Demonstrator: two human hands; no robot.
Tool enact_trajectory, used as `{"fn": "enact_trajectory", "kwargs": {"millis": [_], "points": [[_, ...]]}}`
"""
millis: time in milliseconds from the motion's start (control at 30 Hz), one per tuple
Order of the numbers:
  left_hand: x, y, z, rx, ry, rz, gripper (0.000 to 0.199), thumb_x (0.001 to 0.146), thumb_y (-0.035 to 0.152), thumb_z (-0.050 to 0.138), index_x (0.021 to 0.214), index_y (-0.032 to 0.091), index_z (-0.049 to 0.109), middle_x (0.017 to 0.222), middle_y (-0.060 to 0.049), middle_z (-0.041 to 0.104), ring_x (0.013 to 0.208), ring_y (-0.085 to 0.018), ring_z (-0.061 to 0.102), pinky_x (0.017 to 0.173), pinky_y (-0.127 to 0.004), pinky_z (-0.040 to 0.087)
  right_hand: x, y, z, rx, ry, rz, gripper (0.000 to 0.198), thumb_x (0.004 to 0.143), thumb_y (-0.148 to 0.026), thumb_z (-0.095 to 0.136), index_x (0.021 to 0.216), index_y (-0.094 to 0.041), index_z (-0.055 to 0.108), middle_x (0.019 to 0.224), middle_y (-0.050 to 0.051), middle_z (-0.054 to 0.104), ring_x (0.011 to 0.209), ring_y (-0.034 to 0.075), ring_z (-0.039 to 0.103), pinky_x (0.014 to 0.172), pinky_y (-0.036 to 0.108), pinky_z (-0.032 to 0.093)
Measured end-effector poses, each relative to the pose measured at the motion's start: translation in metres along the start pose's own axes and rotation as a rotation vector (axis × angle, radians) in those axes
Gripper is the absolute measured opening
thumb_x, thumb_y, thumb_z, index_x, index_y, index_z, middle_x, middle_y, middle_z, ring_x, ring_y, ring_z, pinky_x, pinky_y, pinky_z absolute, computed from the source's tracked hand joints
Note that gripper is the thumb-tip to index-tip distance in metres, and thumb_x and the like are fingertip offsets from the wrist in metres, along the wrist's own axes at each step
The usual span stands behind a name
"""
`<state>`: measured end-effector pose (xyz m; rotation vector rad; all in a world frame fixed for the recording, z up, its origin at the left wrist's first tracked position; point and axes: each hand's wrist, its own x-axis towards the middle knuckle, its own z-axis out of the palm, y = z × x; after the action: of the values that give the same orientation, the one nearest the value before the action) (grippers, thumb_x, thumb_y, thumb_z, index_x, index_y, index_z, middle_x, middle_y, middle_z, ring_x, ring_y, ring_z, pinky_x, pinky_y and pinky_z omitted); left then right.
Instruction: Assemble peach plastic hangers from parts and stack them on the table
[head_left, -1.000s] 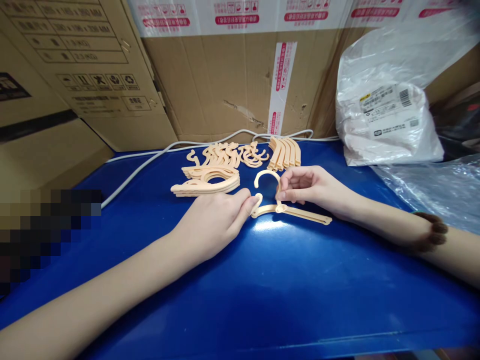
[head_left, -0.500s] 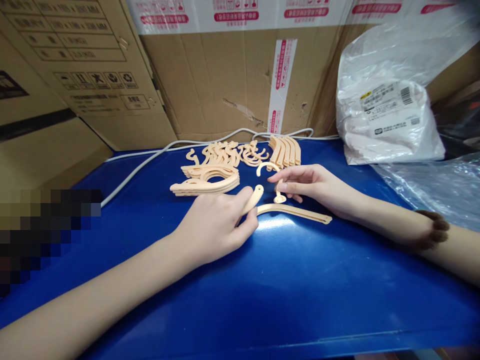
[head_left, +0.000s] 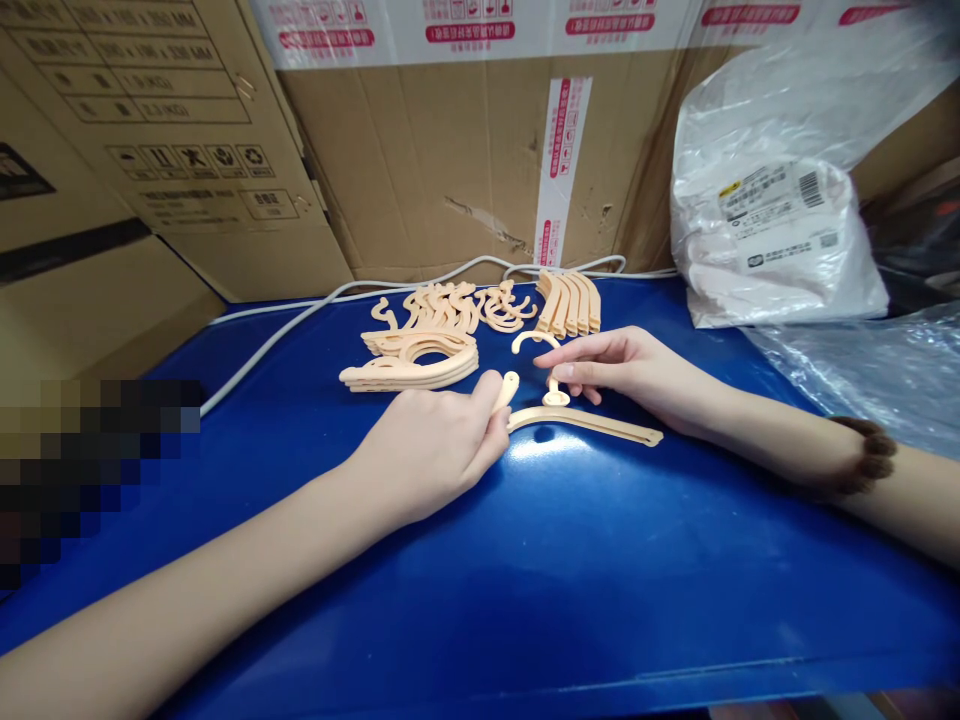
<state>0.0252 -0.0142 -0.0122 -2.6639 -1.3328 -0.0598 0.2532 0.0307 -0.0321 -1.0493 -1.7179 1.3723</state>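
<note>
Left hand grips short piece, right hand pinches hook, long bar between

Left hand [head_left: 427, 440]: palm down, knuckles up, forearm in from lower left, just nearer and right of the stack of curved pieces [head_left: 412, 377]. Fingers curled closed, thumb pressed against index, around a short piece [head_left: 509, 388]. Right hand [head_left: 637, 385]: in from the right, well right of the stack, brown band [head_left: 862, 455] on forearm. Index extended, others loosely bent; thumb and fingers nearly together, pinching a hook [head_left: 555, 398] by the stem.

Short piece: rounded end pokes up past left thumb and index, rest hidden in the fist. Hook: curl above right fingertips, disc base below them, right of the stack. Long bar [head_left: 577, 417]: right of the stack and slightly nearer, under the hook base; near left fingertips at one end, far end below right hand. Can't tell if left fingers hold it too, or if the hook touches it.

Looks: all cream-beige, smooth. Short piece has a small hole at the tip. Hook is a wide open curve with round cupped base. Long bar bowed, grooved along its length, small hole at far end.

Around: pile of hooks [head_left: 442, 308] behind the stack; row of bars [head_left: 571, 305] behind, to its right; blue table [head_left: 480, 600] beneath the stack.
</note>
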Motion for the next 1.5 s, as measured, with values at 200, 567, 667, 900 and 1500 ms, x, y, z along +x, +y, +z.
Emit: {"fn": "enact_trajectory", "kwargs": {"millis": [200,567,667,900,1500], "points": [[-0.0006,0.0009,-0.003,0.076,-0.04,0.024,0.031,0.095,0.03,0.026,0.09,0.016,0.053,0.053,-0.002,0.057,0.048,-0.019,0.055,0.045,-0.028,0.02,0.0005,0.0001,-0.0006,-0.009,-0.017,0.003,0.03,0.073,-0.039,0.076,0.1,-0.025,0.078,0.081,0.002,0.071,0.06,0.009,0.049,0.056,0.026,0.041],[-0.006,0.0015,0.0008,-0.079,0.161,0.023,0.032,0.097,0.033,0.025,0.099,0.016,0.052,0.07,-0.005,0.064,0.061,-0.021,0.061,0.051,-0.028,0.029,0.0003,-0.002,0.0009,0.061,0.014,0.002,0.025,0.071,-0.038,0.079,0.091,-0.022,0.078,0.079,0.002,0.07,0.061,0.009,0.049,0.056,0.025,0.039],[-0.0054,0.0003,0.0002,-0.06,0.189,0.032,0.034,0.099,0.036,0.026,0.087,0.018,0.053,0.072,-0.005,0.064,0.066,-0.02,0.061,0.053,-0.027,0.029,0.0004,-0.0011,0.0001,0.062,0.019,0.012,0.025,0.07,-0.038,0.08,0.09,-0.023,0.078,0.079,0.001,0.07,0.06,0.009,0.048,0.056,0.026,0.038],[-0.0035,0.0006,-0.0012,-0.073,0.159,-0.004,0.037,0.1,0.038,0.026,0.081,0.019,0.051,0.072,-0.004,0.064,0.07,-0.02,0.06,0.054,-0.028,0.029,0.0009,-0.0014,0.0003,0.119,0.068,0.022,0.027,0.07,-0.037,0.079,0.092,-0.021,0.078,0.08,0.002,0.068,0.061,0.009,0.048,0.055,0.025,0.04],[-0.0035,-0.0027,0.0041,-0.312,0.22,0.132,0.03,0.101,0.03,0.032,0.095,0.016,0.057,0.086,-0.004,0.061,0.081,-0.019,0.055,0.069,-0.03,0.038,0.0004,-0.0037,0.0007,0.19,0.073,0.056,0.025,0.071,-0.03,0.079,0.094,-0.023,0.078,0.08,0.0,0.068,0.062,0.007,0.049,0.056,0.024,0.037]]}}
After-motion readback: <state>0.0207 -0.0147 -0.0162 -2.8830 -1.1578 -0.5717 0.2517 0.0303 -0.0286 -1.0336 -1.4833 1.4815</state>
